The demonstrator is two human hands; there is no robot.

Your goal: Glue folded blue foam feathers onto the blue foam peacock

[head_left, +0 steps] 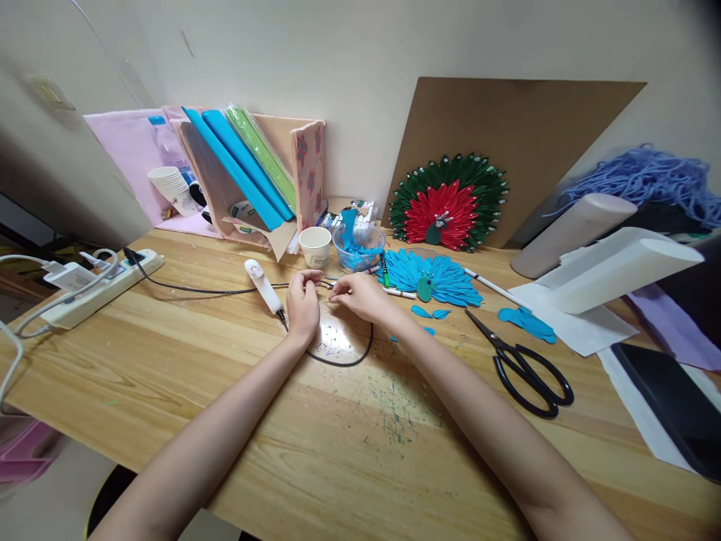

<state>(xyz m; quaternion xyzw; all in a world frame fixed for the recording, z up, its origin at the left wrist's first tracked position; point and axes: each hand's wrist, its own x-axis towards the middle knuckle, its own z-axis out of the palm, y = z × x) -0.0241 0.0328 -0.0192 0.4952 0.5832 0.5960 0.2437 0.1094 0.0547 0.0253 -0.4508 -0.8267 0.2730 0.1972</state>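
Nearest, bare wooden table [349,443], flecked with paint marks. Beyond that, both forearms reaching in to meet at the middle. Left hand [303,304] curled, fingertips pinched on something small and thin; right hand [363,295] likewise curled, fingertips drawn together at the same spot, the two hands almost touching. The small piece [327,284] between them too tiny to identify — perhaps a thin stick or pin; likely light, stiff and easy to drop, best held by fingertip pinch near its ends. Just left of the left hand, a white glue gun [262,285] lying on the table, its black cord [343,357] looping under the wrists and running off to the power strip [104,285] at far left; the loop probably the main snag for any arm movement. To the right, black scissors [526,364] lying shut, loose blue petals [526,321] near them, well apart from the hands. Just behind the hands, a blue paper peacock fan [436,276], a paper cup [315,246] and a clear bowl [358,246] of blue scraps. Farther back, a red-and-green fan [449,203] leaning on brown cardboard [518,128], and a rack of coloured sheets [248,169] against the wall.
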